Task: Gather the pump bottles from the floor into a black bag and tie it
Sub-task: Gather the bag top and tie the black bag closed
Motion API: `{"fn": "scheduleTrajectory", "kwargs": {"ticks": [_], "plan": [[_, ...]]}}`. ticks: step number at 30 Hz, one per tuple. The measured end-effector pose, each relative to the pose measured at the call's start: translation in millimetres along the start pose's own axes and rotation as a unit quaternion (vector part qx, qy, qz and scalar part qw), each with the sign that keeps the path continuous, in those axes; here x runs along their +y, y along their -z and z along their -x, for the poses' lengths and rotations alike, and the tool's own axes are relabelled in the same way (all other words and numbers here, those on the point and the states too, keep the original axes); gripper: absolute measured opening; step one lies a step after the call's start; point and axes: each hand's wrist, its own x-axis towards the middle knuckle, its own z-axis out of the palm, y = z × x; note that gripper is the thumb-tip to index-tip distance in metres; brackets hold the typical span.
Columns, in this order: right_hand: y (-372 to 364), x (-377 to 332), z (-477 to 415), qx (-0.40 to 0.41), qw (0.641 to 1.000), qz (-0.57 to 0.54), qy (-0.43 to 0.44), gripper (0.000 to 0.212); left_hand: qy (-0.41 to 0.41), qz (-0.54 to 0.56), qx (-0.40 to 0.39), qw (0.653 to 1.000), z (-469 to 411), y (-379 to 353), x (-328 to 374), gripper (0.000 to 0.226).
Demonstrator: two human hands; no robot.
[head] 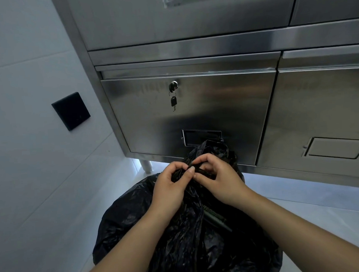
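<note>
The bag (178,237) sits on the floor (299,213) just in front of the cabinet (194,107). Its bulk lies below both hands and nearer the person, while its gathered neck (202,172) rises to them and its loose top sticks up just beyond, toward the cabinet. The left grip (168,183) and right grip (219,181) meet at that neck, each pinching twisted plastic with curled fingers; the strand runs roughly side to side between them, so neither is nearer. No bottles lie loose in view, so I judge them inside, and closing the knot should mean drawing the strands apart sideways.
</note>
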Motion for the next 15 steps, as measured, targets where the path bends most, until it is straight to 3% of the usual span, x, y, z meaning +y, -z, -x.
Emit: {"fn": "scheduleTrajectory", "kwargs": {"ticks": [8, 15], "plan": [[7, 6, 4, -0.081, 0.987, 0.138, 0.02, 0.048, 0.004, 0.069, 0.1, 0.993, -12, 15, -3, 0.014], [5, 2, 2, -0.028, 0.992, 0.106, 0.062, 0.035, 0.029, 0.083, 0.108, 0.99, -17, 22, -11, 0.01]]}}
